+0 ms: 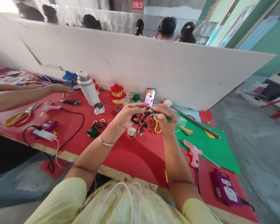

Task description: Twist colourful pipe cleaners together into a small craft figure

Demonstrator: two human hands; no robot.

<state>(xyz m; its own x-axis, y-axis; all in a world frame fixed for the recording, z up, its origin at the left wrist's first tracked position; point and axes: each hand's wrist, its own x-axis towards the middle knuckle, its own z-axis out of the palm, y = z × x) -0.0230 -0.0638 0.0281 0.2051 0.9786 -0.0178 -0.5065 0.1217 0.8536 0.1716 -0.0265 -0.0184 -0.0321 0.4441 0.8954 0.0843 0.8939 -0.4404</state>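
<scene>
My left hand (130,115) pinches a dark, colourful corded piece (142,123), whose looped strands hang below the fingers. In my right hand (168,119) is a thin green-handled tool (164,115), its front end close to the corded piece; I cannot make out the tip. Under the hands lie a spool of red thread (131,133) and scissors with yellow and red handles (157,127). A lit phone (150,97) leans just beyond my fingers. To the left of my wrist is a dark beaded piece with a green pompom (92,133).
A white thermos (87,88) and its cup (99,108) stand left, near a red paper lantern (117,91). On the right are a pink glue gun (193,152), a wooden stick (196,121) and a purple power strip (226,188). Another person's arms (30,96) reach in at left.
</scene>
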